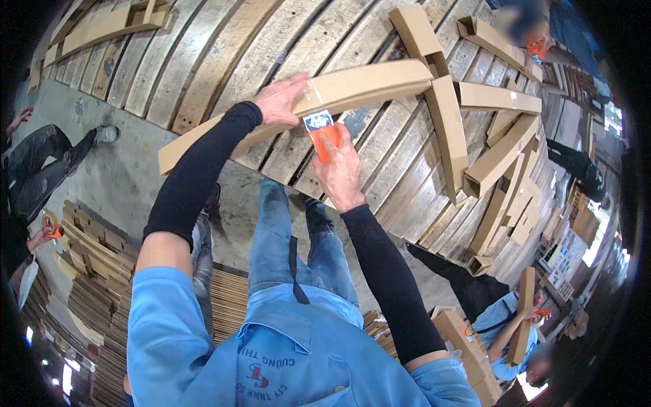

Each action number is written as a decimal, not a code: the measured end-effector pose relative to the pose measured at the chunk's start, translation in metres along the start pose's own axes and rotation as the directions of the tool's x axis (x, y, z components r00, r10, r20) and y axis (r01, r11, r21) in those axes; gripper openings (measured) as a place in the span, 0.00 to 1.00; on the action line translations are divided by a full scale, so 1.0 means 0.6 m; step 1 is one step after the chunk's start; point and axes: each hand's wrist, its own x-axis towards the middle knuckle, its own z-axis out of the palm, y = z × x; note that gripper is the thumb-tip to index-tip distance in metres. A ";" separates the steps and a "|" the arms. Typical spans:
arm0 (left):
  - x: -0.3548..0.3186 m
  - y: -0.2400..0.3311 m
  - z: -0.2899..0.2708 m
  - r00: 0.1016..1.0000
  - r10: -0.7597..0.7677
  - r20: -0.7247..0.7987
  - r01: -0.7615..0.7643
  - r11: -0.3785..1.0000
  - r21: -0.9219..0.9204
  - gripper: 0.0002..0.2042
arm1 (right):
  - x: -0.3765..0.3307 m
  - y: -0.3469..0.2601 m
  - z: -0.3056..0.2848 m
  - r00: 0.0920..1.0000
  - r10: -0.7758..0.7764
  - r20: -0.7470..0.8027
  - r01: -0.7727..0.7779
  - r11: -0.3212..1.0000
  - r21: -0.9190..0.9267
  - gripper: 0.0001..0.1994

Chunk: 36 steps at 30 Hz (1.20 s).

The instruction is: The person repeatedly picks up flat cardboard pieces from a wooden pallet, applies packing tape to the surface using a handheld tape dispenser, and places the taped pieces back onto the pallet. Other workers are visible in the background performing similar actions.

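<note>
Right grip [337, 163] clasping tape dispenser [321, 136], left grip [281, 100] pressing cardboard [352, 88]

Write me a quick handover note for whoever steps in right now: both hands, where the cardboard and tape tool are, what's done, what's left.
Left hand: pressed flat on the long cardboard box, steadying it on the wooden slat table.
Right hand: grip closed on the orange tape dispenser, its head against the box's near side.
Done: clear tape already shows on the box by the left hand.
Left: I cannot tell how much of the seam remains. More folded boxes lie to the right.
</note>
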 end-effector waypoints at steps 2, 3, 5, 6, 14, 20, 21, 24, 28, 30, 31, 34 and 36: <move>-0.002 -0.001 0.005 1.000 0.012 -0.024 -0.011 1.000 0.010 0.44 | 0.009 0.003 -0.008 0.998 0.020 0.058 -0.020 1.000 -0.005 0.27; -0.005 -0.001 0.005 0.998 0.056 -0.041 -0.054 0.996 0.067 0.45 | 0.011 0.004 -0.008 0.996 0.022 0.088 -0.022 1.000 -0.001 0.27; 0.005 -0.008 -0.005 0.999 0.041 -0.016 -0.042 0.997 -0.069 0.45 | 0.012 0.010 -0.005 0.997 0.015 0.074 -0.018 0.999 0.028 0.28; 0.010 -0.013 -0.012 1.000 0.031 -0.001 -0.030 0.990 -0.137 0.45 | 0.015 0.010 -0.007 0.998 0.003 0.063 -0.006 0.999 0.048 0.28; 0.005 -0.106 -0.052 0.973 -0.191 -0.131 0.151 0.951 -0.270 0.42 | 0.147 -0.033 -0.006 0.994 -0.111 -0.018 0.112 0.992 0.052 0.22; -0.028 -0.013 0.012 0.932 0.001 -0.363 0.176 0.872 0.456 0.33 | 0.173 -0.041 0.001 0.995 -0.066 0.077 0.065 0.998 0.015 0.22; -0.031 -0.009 0.015 0.930 -0.041 -0.365 0.212 0.870 0.444 0.34 | 0.168 -0.040 0.003 0.995 -0.075 0.061 0.074 0.997 0.010 0.22; -0.023 -0.016 0.010 0.943 -0.001 -0.332 0.152 0.890 0.430 0.31 | 0.134 -0.024 0.004 0.995 -0.099 -0.010 0.100 0.994 0.033 0.23; -0.025 -0.005 0.007 0.941 -0.038 -0.335 0.193 0.877 0.441 0.24 | 0.063 0.004 -0.010 0.994 -0.052 0.094 0.048 0.998 0.039 0.23; -0.027 -0.003 0.008 0.942 -0.042 -0.334 0.198 0.871 0.450 0.25 | 0.042 0.015 0.000 0.990 -0.033 0.135 0.037 0.999 -0.024 0.22; -0.027 -0.003 0.007 0.942 -0.041 -0.333 0.198 0.867 0.456 0.25 | 0.043 0.016 0.006 0.991 -0.038 0.132 0.042 0.999 -0.027 0.21; -0.025 -0.005 0.011 0.940 -0.015 -0.341 0.188 0.857 0.479 0.26 | 0.073 0.009 0.026 0.991 -0.031 0.131 0.042 0.996 -0.076 0.15; -0.027 0.001 0.012 0.943 -0.018 -0.333 0.191 0.848 0.494 0.26 | 0.104 0.002 0.034 0.981 0.005 0.195 0.016 0.994 -0.109 0.14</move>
